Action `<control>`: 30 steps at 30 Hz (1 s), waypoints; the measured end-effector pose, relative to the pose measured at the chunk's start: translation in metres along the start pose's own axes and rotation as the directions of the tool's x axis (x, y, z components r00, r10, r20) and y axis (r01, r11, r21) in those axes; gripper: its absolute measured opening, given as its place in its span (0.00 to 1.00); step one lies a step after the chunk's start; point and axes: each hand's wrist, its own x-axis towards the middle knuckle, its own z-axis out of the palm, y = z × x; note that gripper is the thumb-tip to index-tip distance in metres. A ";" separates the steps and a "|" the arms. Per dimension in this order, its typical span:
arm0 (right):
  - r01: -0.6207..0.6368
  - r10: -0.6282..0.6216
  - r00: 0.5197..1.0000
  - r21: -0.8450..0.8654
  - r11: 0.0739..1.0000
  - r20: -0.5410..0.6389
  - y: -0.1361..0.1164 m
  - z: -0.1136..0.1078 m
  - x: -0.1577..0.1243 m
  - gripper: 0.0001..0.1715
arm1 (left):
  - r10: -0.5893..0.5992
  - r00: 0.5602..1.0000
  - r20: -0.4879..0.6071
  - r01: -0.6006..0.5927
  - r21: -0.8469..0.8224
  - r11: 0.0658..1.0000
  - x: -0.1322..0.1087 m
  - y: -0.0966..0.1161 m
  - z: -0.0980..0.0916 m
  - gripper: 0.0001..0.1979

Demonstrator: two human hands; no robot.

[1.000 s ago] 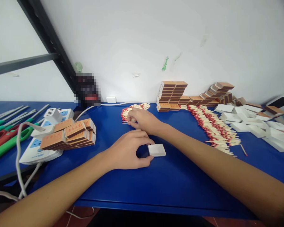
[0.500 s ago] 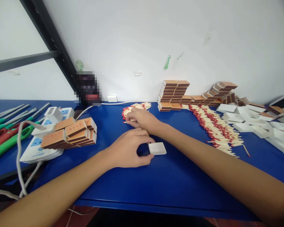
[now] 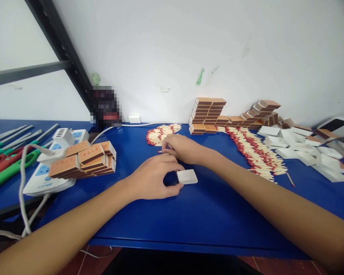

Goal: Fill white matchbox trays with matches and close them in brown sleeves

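The left hand [image 3: 154, 177] pinches a small white tray [image 3: 188, 176] by its left end, thumb on the near side, fingers on the far side; that light hold should do, since squeezing could buckle the thin walls. Just beyond, the right hand [image 3: 185, 149] has its fingertips pressed together, apparently on a match [image 3: 159, 151] whose red head pokes out; how many sticks they hold is hidden. Keeping the heads facing one way would help the sticks lie flat.

Of the containers, orange matchboxes [image 3: 91, 154] sit stacked on the power strip [image 3: 34, 187] at far left, contents hidden. No match shows in the pinched tray, mid-tabletop [image 3: 206, 217]. Further right, a column of matchboxes [image 3: 208, 110] stands by the wall, and loose white trays [image 3: 296, 147] lie heaped beyond the long bank of matches [image 3: 255, 149].
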 end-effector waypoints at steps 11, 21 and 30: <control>0.005 -0.011 0.991 -0.050 0.999 -0.134 0.026 -0.012 -0.037 0.07 | -0.075 0.996 -0.049 0.078 0.060 0.995 0.000 -0.005 -0.005 0.15; 0.037 -0.034 0.977 0.011 0.999 -0.212 0.036 -0.008 -0.067 0.08 | -0.156 0.984 -0.084 0.166 0.118 0.979 0.004 -0.014 -0.012 0.13; 0.145 -0.143 0.978 0.005 0.989 -0.152 0.018 0.000 -0.074 0.08 | -0.206 0.974 -0.097 0.214 0.086 0.973 0.003 -0.018 -0.015 0.24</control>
